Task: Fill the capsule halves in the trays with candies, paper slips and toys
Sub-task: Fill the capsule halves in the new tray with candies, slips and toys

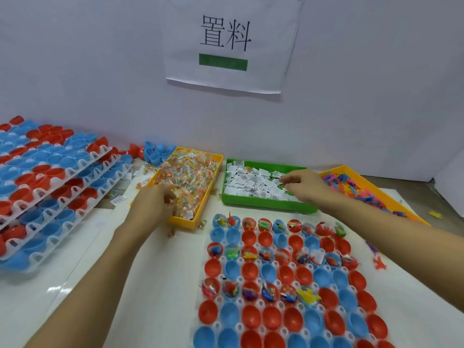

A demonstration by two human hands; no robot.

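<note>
Head view looks down on the white tabletop (pixel 155 272), and biggest of all is the stack of white plastic trays (pixel 57 187) at the left, loaded with red and blue capsule halves. Next in size, the working white plastic tray (pixel 278 285) near the person, its red and blue plastic capsule halves (pixel 251 316) open side up: three rows already carry candy, slip and toy, the rows between and the nearest rows look bare, so this job reads as roughly midway.

Along the back sit three bins. Rightmost, the orange plastic bin of small coloured toys (pixel 361 187); in the middle, the green plastic bin of white paper slips (pixel 253 184); left of it, the yellow plastic bin of clear-wrapped candies (pixel 188 177).

Now the hands. The left hand (pixel 153 199) is down in the candy bin, fingers curled into the pile (whether a packet is actually pinched, I cannot tell). The right hand (pixel 301 183) hovers over the slips, thumb and forefinger closed on what looks like one slip at its tip.

To do this well: take one candy and one slip only, shake off clingers above the bins, then drop both into the same empty half, working along a row so none gets skipped. A few candies (pixel 173 232) already lie loose beside the yellow bin, so lift cleanly over its rim.
</note>
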